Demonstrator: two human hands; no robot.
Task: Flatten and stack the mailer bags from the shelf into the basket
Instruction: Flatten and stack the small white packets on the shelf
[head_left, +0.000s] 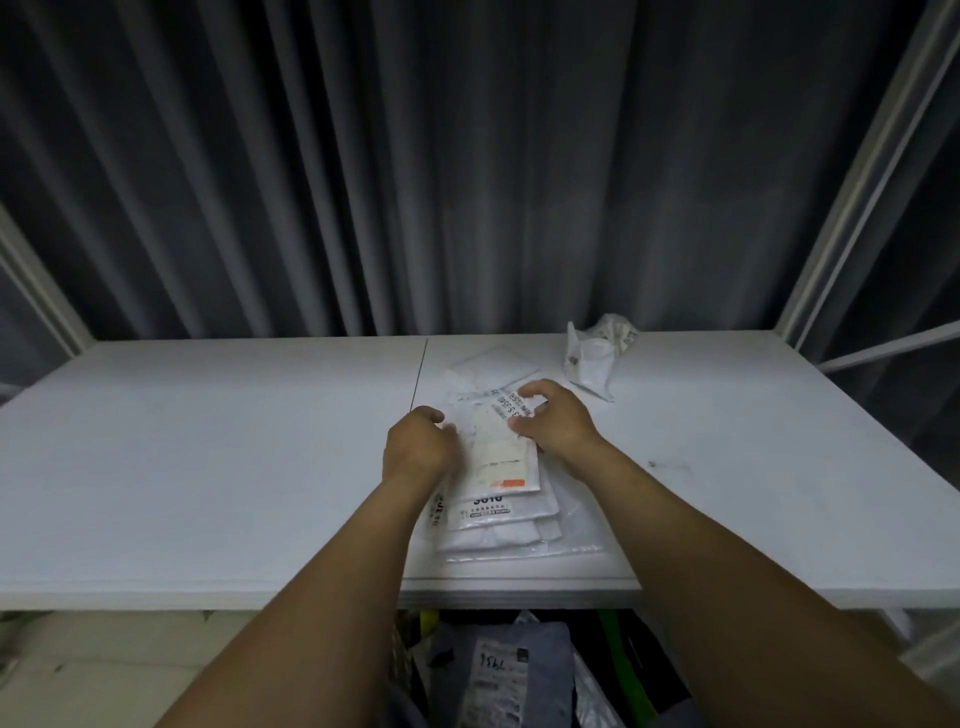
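"Why both hands on one bag?"

"The left hand (418, 447) curls round the near-left edge of the top bag (506, 457), likely to anchor it. The right hand (558, 426), fingers spread and arched, presses the far end flat."

"And underneath?"

"A stack (498, 525) of flattened bags on the shelf (208, 467), kept square for lifting, I'd guess. One crumpled bag (592, 358) waits behind. The basket (402, 649) sits below, part filled."
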